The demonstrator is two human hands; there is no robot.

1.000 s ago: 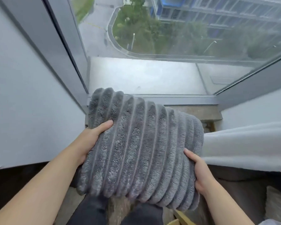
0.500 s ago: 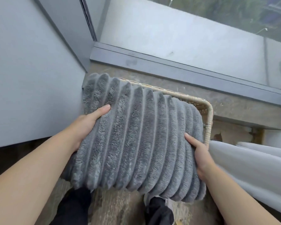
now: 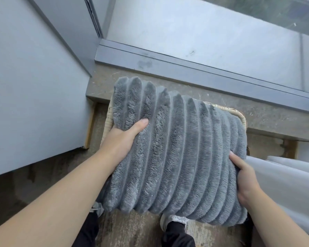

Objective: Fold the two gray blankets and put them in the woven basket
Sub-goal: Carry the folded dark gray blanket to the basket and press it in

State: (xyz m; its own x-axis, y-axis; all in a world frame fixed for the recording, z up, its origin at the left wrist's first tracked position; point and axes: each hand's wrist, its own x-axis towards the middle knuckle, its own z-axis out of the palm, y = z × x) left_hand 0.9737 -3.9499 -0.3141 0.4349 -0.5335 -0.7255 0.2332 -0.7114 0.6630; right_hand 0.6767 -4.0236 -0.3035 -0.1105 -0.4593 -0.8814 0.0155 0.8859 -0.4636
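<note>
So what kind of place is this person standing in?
Likely a home, in a corner beside a big window: a gray window frame along a stone sill, a white curtain at the right, and a woven basket under the gray blanket.

views: one, head-worn, wide-angle
position: on the person's head, standing height
facing: forward, tilted steeply down at floor [image 3: 132,230]
nearness: close, gray blanket [image 3: 177,154] fills centre
top edge: window frame [image 3: 185,67]
bottom edge: shoe [image 3: 175,221]

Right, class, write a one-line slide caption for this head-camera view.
Left hand and right hand hold a folded ribbed gray plush blanket over a pale woven basket.
</note>
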